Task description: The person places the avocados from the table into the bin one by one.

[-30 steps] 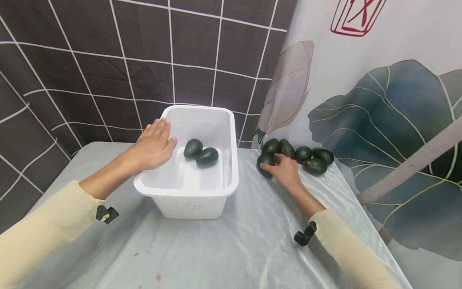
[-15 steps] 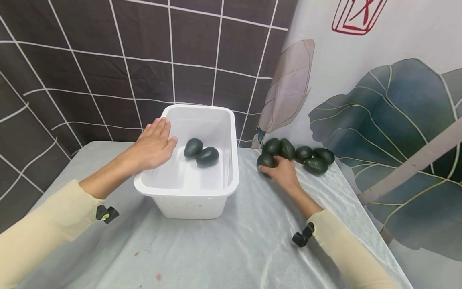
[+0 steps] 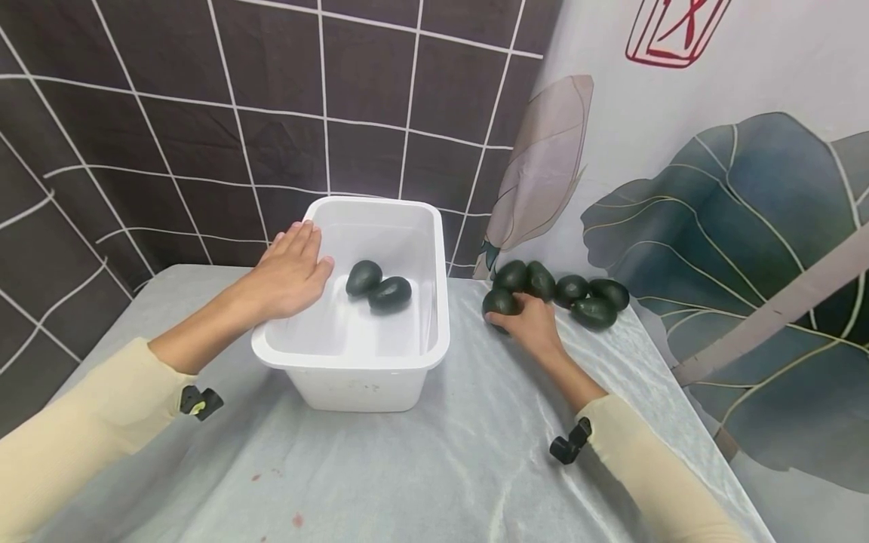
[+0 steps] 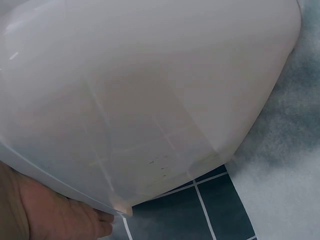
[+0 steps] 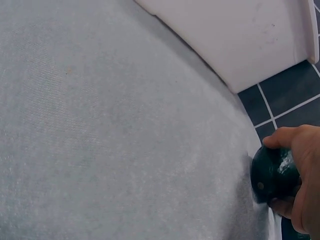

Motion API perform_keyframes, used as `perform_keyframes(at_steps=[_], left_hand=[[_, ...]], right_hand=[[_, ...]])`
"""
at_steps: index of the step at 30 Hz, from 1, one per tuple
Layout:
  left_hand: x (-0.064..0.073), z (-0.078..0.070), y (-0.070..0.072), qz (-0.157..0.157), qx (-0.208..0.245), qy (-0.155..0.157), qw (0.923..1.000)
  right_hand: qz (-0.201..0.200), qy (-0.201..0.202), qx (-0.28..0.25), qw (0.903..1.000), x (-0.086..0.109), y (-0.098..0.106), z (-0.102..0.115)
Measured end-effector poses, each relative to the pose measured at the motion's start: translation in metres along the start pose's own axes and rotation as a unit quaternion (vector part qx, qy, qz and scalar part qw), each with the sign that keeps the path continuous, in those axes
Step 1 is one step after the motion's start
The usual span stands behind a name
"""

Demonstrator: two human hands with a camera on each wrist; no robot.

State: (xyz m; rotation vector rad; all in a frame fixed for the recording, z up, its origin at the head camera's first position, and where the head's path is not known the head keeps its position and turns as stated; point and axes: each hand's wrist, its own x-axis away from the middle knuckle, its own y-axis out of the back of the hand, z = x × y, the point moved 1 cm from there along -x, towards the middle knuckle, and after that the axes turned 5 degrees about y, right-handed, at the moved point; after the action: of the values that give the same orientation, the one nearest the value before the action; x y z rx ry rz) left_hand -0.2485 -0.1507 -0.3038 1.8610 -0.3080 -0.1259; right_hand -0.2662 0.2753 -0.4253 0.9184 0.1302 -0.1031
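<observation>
With thumb and fingers, my right hand (image 3: pixel 532 324) grips a dark green avocado (image 3: pixel 500 303) at the left end of a group on the table. The right wrist view shows that avocado (image 5: pixel 272 175) between thumb and fingers, close above or on the cloth. My left hand (image 3: pixel 288 275) lies flat with fingers straight on the left rim of a white plastic tub (image 3: pixel 353 360). Inside the tub are two avocados, one left (image 3: pixel 363 278) and one right (image 3: pixel 390 294), side by side. In the left wrist view, the left hand (image 4: pixel 60 215) shows beside the tub's outer wall (image 4: pixel 150 100).
Several more avocados (image 3: pixel 594 311) lie behind and right of my right hand, near the table's right edge. A pale grey cloth (image 3: pixel 407 475) covers the table. A dark curtain with white grid lines (image 3: pixel 271 143) hangs behind, and a leaf-printed sheet (image 3: pixel 733 226) hangs at right.
My right hand has shifted very slightly left, its fingers settling round the avocado. The left hand, the tub and the other avocados have stayed in place.
</observation>
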Motion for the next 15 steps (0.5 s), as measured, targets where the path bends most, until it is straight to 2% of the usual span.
perform_keyframes(at_steps=[15], left_hand=[[-0.0003,-0.0001,0.0002,0.001,0.0,0.001,1.0]], right_hand=[[-0.001,-0.002,0.0,1.0,-0.0036,0.0042,0.0011]])
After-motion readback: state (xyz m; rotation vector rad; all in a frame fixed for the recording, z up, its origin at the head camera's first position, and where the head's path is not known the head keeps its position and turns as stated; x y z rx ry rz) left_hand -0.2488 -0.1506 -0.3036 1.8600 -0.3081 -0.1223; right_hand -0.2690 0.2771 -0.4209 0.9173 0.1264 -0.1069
